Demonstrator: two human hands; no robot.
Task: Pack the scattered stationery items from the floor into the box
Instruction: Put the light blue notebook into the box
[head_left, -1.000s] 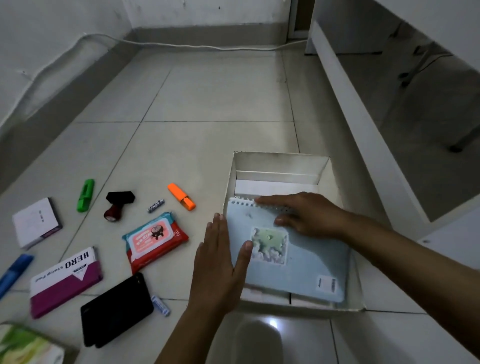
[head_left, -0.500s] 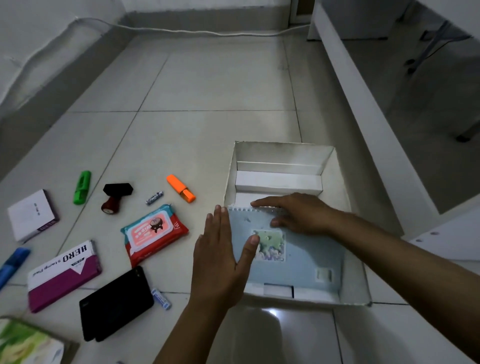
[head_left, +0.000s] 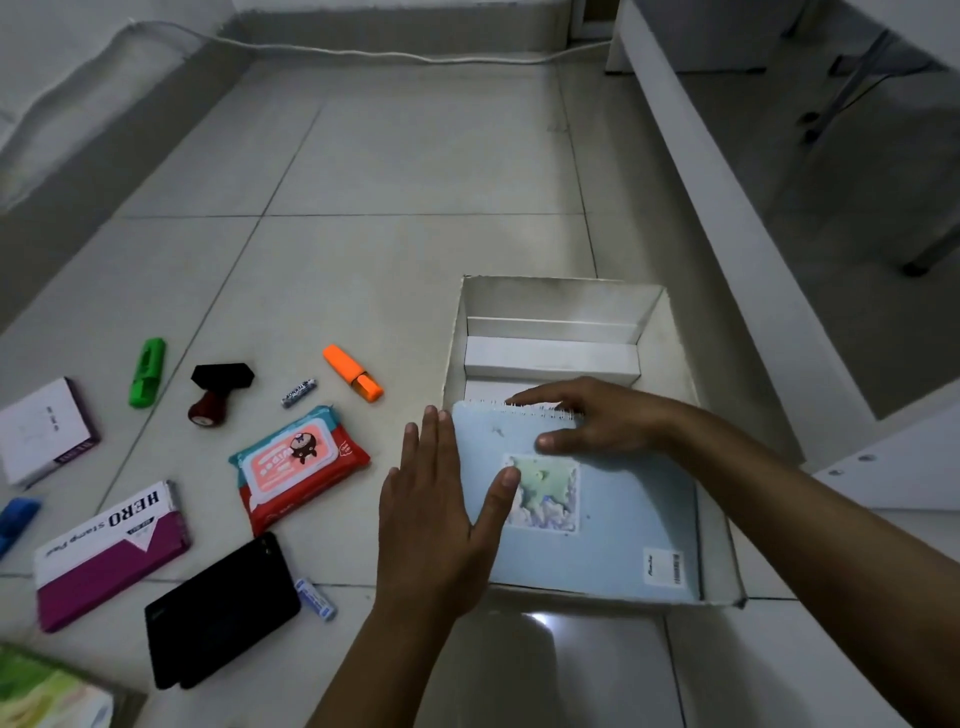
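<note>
Pale-blue card cover: spiral notebook (head_left: 597, 509) lies flat in the white box (head_left: 675, 364), filling the near part, wire binding along its far edge, a pastel green/white picture in the middle & a small white label at the near right corner.

L hand (head_left: 436, 525) flat, fingers straight & close together, pointing away from the person. It lies along the notebook's left edge, over the box's left wall; thumb spread out to the right, tip on the cover picture. Nothing gripped, just pressing down.

R hand (head_left: 597, 421) reaches in from the right, forearm crossing the box's right wall. Palm down on the notebook's far right part, fingers stretched left along the spiral binding, thumb lower on the cover. Fingers roughly straight, no pinch visible.

Box is open-topped, on pale floor tiles (head_left: 363, 182). Inside, beyond the notebook, a long white carton (head_left: 550, 358) lies across the far end.

Left of the box, all on the floor:
- orange highlighter (head_left: 353, 373), nearest the box
- small battery (head_left: 298, 393)
- black-topped stamp w/ dark red handle (head_left: 215, 395)
- green highlighter (head_left: 147, 372)
- wipes pack (head_left: 300, 466), red/teal, just beside L hand
- HERO stamp pad box (head_left: 111, 553), white & purple
- black wallet-like case (head_left: 221, 610), w/ a 2nd battery (head_left: 315, 598) touching its right edge
- white & purple booklet (head_left: 44, 431) at far left
- blue marker (head_left: 15, 522), cut off by frame edge
</note>
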